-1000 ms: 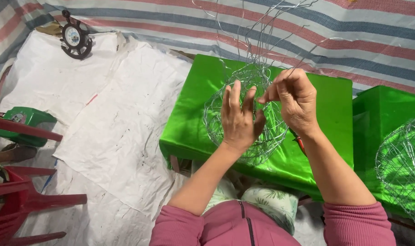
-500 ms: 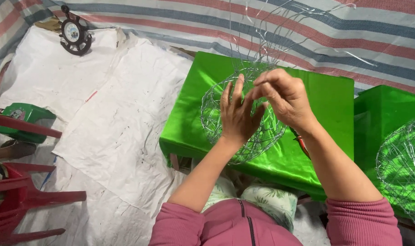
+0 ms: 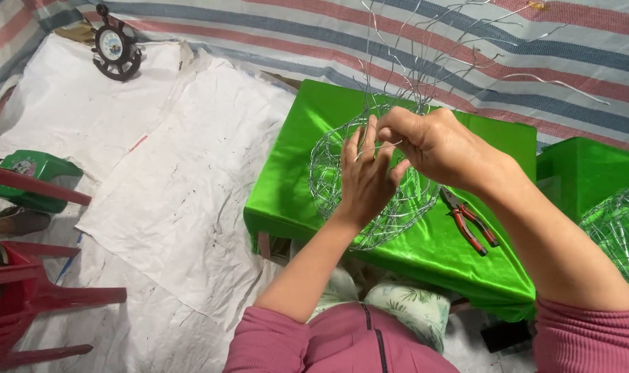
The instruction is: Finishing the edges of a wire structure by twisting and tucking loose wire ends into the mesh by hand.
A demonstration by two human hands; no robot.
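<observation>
A rounded basket frame of woven silver wire (image 3: pixel 397 207) rests on a low table draped in shiny green cloth (image 3: pixel 307 186). Long loose wire ends (image 3: pixel 425 62) stick up from its far rim. My left hand (image 3: pixel 366 176) lies flat against the near side of the frame, fingers up and together. Just to its right, my right hand (image 3: pixel 439 145) pinches one wire strand at the rim and bends it across toward the left hand. Both sleeves are pink.
Red-handled pliers (image 3: pixel 468 220) lie on the green cloth beside the frame. A second wire basket (image 3: pixel 618 235) sits at the right on another green surface. White sheets (image 3: pixel 190 179) cover the floor; a red plastic stool (image 3: pixel 24 290), green box (image 3: pixel 34 176) and wheel-shaped clock (image 3: pixel 114 48) stand left.
My right hand has moved left along the rim, drawing the wire strand across toward my left hand. The left hand stays pressed on the frame.
</observation>
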